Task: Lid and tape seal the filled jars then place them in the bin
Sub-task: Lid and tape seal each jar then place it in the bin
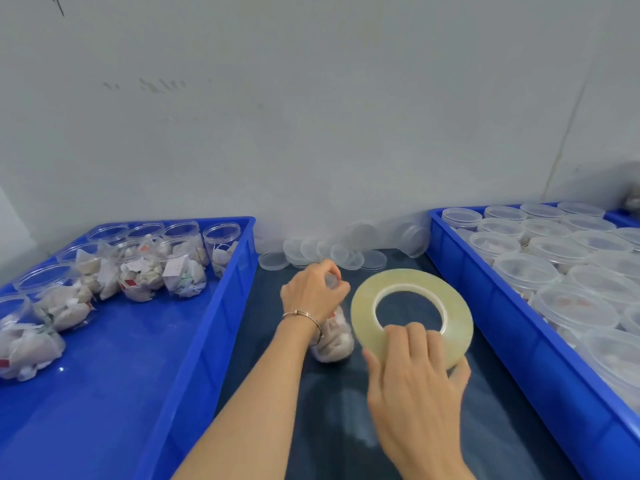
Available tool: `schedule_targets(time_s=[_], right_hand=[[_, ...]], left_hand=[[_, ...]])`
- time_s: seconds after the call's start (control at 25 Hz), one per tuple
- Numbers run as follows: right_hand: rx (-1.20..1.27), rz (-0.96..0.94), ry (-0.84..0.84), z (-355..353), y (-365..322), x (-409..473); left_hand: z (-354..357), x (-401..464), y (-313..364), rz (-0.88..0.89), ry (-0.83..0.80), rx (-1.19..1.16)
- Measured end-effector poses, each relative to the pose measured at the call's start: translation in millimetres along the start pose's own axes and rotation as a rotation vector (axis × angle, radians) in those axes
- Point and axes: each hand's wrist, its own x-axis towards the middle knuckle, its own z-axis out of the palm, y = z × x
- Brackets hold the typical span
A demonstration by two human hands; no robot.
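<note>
Between the two glossy blue bins, on the dark smooth mat (398, 427), my left hand (313, 294) curls over the top of a clear plastic jar (334, 337) stuffed with pale crinkled sachets. My right hand (415, 379) pinches a flat, translucent yellowish tape roll (412, 306) through its round core. Clear round lids (332, 252) lie scattered at the far wall. Left bin (194, 341) holds open filled jars; right bin (512, 327) holds lidded ones.
</note>
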Motion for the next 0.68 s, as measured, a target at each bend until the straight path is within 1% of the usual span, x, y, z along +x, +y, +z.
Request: schedule_targets(time_s=[0.08,0.12,0.16,0.24,0.28,0.36,0.44,0.48,0.52,0.56,0.64,0.68], right_hand=[[-0.078,0.033,-0.129,11,14,11],[-0.086,0.090,-0.260,20,20,15],[-0.083,0.121,-0.349,31,28,18],[-0.051,0.110,-0.446,51,41,18],[-0.025,0.094,-0.496,59,45,17],[-0.013,0.065,-0.605,66,53,11],[-0.008,0.030,-0.648,70,63,6],[0.009,0.022,-0.640,70,66,5],[0.049,0.010,-0.632,68,69,5],[0.126,-0.017,-0.607,64,69,6],[0.319,-0.114,-0.530,47,64,14],[0.420,-0.126,-0.470,33,62,20]], left_hand=[[7,-8,4,0.113,0.014,0.053],[12,-14,5,0.155,0.042,0.071],[16,-21,6,0.186,0.065,0.088],[22,-28,6,0.217,0.082,0.153],[23,-30,7,0.226,0.066,0.208],[21,-35,5,0.248,-0.035,0.318],[14,-43,0,0.261,-0.155,0.337],[10,-48,-2,0.267,-0.162,0.297],[8,-55,-3,0.278,-0.118,0.236],[8,-64,-3,0.299,-0.034,0.153],[16,-84,10,0.400,0.151,-0.078],[21,-92,23,0.462,0.213,-0.205]])
